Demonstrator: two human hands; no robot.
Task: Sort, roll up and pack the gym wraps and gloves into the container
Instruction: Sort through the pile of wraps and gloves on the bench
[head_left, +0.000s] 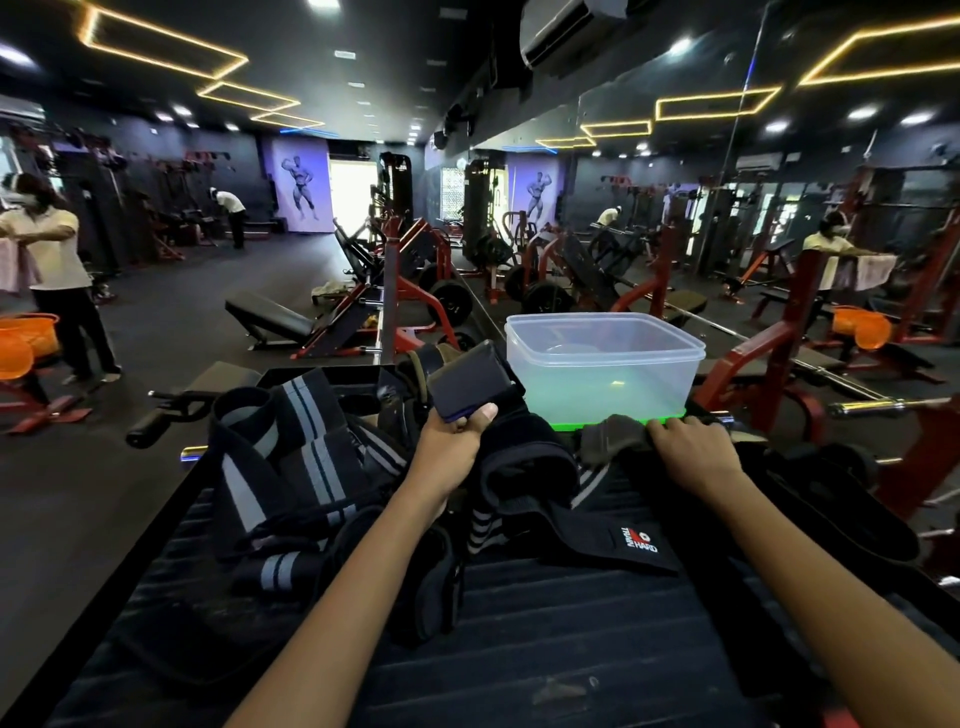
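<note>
A black ribbed desk (545, 623) is recorded as the work surface, and one clear plastic container (602, 364) on a green lid (618, 425) stands at its far edge; all positions below are given relative to that container.

Left of the container and nearer the camera, a heap of black wraps with grey stripes (291, 467) is noted, loose and unrolled. An exact count cannot be given, as the strips overlap; at least three are judged present. In front of the container, one black strap with a red and white logo (613, 540) lies flat. One grey glove (613, 440) is seen just before the container's near wall.

The left hand (457, 441) is closed round a dark folded pad (470, 387), held up just beside the container's left wall. The right hand (691, 449) rests on the grey glove, fingers bent over its edge; whether it is gripped cannot be told.

Progress is judged early: the container appears to hold nothing, no rolled wrap is visible, and sorting, rolling and packing are nearly all outstanding
</note>
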